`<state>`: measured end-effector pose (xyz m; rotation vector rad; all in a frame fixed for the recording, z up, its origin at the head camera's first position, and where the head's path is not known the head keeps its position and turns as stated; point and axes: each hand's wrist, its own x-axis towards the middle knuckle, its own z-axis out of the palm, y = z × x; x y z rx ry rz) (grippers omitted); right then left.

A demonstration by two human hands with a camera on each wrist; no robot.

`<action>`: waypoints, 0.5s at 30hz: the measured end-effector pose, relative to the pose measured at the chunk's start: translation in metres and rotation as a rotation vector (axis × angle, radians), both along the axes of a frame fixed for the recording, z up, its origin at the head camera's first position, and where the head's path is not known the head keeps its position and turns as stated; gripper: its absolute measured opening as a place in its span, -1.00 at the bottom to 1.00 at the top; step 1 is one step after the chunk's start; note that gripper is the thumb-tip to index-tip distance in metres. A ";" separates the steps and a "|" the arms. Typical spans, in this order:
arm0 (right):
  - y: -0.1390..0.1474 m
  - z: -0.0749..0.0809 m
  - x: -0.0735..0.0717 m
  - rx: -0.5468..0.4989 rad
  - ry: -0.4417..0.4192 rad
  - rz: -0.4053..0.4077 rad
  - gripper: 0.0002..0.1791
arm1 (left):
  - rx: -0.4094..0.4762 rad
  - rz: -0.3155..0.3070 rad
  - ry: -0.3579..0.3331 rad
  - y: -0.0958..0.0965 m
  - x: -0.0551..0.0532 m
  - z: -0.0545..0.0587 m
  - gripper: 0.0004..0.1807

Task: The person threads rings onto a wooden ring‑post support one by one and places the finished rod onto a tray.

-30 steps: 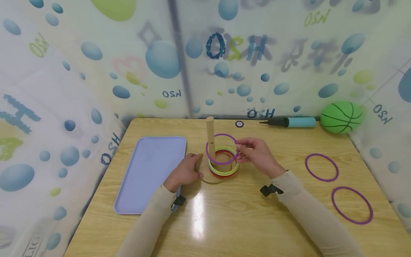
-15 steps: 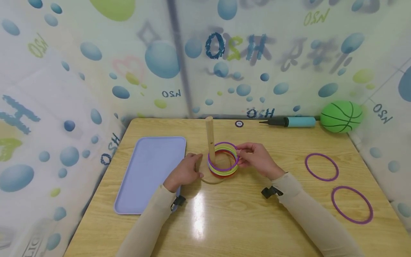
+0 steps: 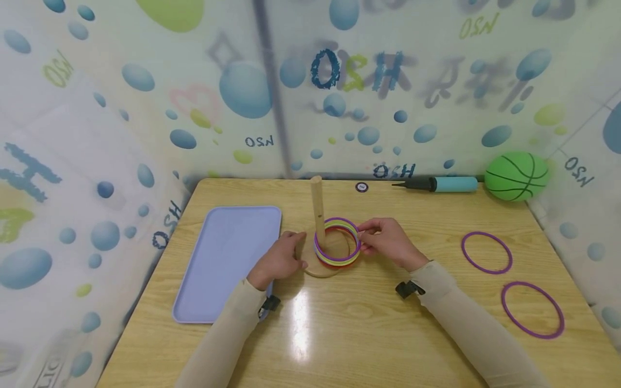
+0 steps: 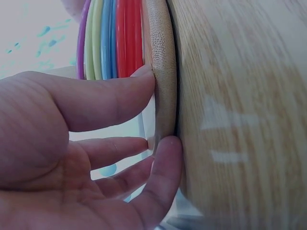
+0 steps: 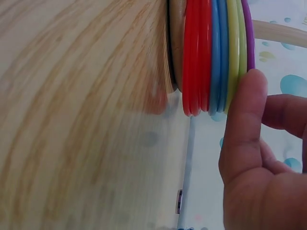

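A wooden peg (image 3: 317, 207) stands upright on a round wooden base (image 4: 164, 52). My left hand (image 3: 280, 257) grips the base's left edge, thumb on the rim and fingers against its side. Stacked around the peg are several rings: red (image 5: 197, 57) lowest, then blue (image 5: 219, 52), then yellow-green (image 5: 234, 48). A purple ring (image 5: 249, 36) lies on top, against the yellow-green one. At its right side my right hand (image 3: 390, 241) pinches it; the right wrist view shows one fingertip on its edge. The peg passes inside the rings, near their left side.
Two more purple rings (image 3: 462, 253) lie flat at the right. A blue-lilac tray (image 3: 233, 253) is left of the base. Along the back are a small round disc (image 3: 361, 187), a hand pump (image 3: 453, 185) and a green ball (image 3: 516, 177). A patterned wall stands behind.
Held by my right hand, the purple ring has come down along the peg from above the stack onto the yellow-green ring. The left hand has stayed on the base.
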<state>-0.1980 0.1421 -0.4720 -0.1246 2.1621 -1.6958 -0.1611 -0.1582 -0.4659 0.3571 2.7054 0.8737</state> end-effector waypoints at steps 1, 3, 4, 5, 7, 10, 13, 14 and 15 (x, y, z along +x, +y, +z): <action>0.000 -0.001 -0.001 0.007 0.000 0.000 -0.65 | 0.000 -0.001 0.002 0.000 0.000 0.000 -0.10; 0.000 -0.002 -0.001 0.021 -0.001 0.000 -0.67 | -0.004 -0.004 0.006 0.000 0.000 -0.001 -0.10; 0.000 -0.003 -0.002 0.028 0.000 0.004 -0.68 | -0.004 -0.005 0.008 0.000 0.000 -0.002 -0.10; 0.001 -0.003 -0.002 0.033 0.002 0.009 -0.68 | -0.004 -0.005 0.011 0.000 0.000 -0.002 -0.10; 0.002 -0.003 -0.002 0.042 0.003 0.010 -0.69 | -0.007 -0.007 0.016 -0.001 0.000 -0.003 -0.10; 0.004 -0.003 -0.003 0.048 0.006 0.011 -0.70 | -0.008 -0.008 0.020 -0.001 0.000 -0.003 -0.10; 0.008 -0.001 -0.002 0.055 0.006 -0.001 -0.70 | -0.008 -0.009 0.017 -0.001 -0.001 -0.002 -0.10; 0.009 0.000 -0.002 0.055 0.006 -0.002 -0.69 | -0.007 -0.009 0.015 -0.001 0.000 -0.002 -0.10; 0.011 0.002 -0.001 0.061 0.010 -0.001 -0.68 | -0.007 -0.009 0.014 -0.001 0.000 -0.002 -0.10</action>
